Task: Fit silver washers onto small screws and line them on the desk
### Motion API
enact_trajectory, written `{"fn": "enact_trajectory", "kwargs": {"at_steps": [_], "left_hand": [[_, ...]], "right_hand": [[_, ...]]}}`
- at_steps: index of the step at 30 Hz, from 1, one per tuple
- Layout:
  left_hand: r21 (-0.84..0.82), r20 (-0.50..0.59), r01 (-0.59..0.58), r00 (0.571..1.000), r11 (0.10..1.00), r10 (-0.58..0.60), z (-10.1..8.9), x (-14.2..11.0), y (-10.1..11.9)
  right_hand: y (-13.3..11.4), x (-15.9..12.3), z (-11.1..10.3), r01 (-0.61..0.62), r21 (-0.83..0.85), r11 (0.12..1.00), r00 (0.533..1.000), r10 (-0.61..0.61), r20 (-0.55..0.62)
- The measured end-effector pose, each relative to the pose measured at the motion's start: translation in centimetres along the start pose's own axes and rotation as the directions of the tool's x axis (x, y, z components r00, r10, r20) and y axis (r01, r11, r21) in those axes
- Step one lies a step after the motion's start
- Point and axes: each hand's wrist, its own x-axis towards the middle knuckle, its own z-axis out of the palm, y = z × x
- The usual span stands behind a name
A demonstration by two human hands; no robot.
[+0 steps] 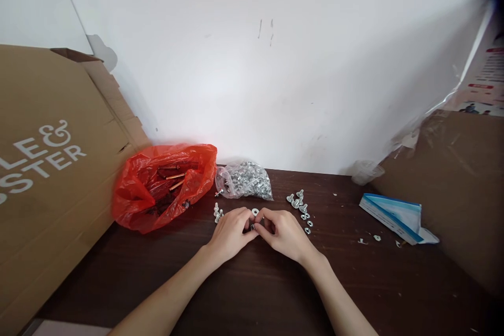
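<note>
Left hand (232,233): fingers pinching small metal part (252,227), lower centre
Right hand (286,233): fingers pinching same part
Red bag (134,189): lower left

A small, shiny metal piece (252,227) is held, mostly hidden, toward the table's (252,294) far edge; shape and tilt not discernible.

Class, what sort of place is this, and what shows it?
Probably a makeshift hardware workspace: loose metal bolts and a clear plastic bag of small metal parts lie on a dark tabletop.
</note>
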Motion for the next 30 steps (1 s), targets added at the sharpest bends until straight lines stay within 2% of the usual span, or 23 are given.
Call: {"fn": "enact_trajectory", "kwargs": {"at_steps": [8,18,24,30], "left_hand": [[0.021,0.013,0.010,1.000,1.000,-0.010,-0.01,-0.06,-0.02],[-0.006,-0.014,0.017,1.000,1.000,-0.018,-0.33,-0.05,0.34],[-0.211,-0.115,0.028,0.992,0.977,-0.053,-0.34,0.14,0.26],[-0.457,-0.186,-0.003,0.978,0.889,-0.092,-0.13,0.68,-0.02]], "right_hand": [[0.55,0.10,0.30,-0.026,0.006,1.000,0.999,0.026,0.028],[0.36,0.03,0.07,0.030,0.054,0.998,0.999,-0.031,0.025],[0.40,0.19,0.02,0.025,0.172,0.985,0.997,-0.013,-0.075],[0.50,0.28,-0.21,0.048,0.272,0.961,0.986,-0.003,-0.164]]}}
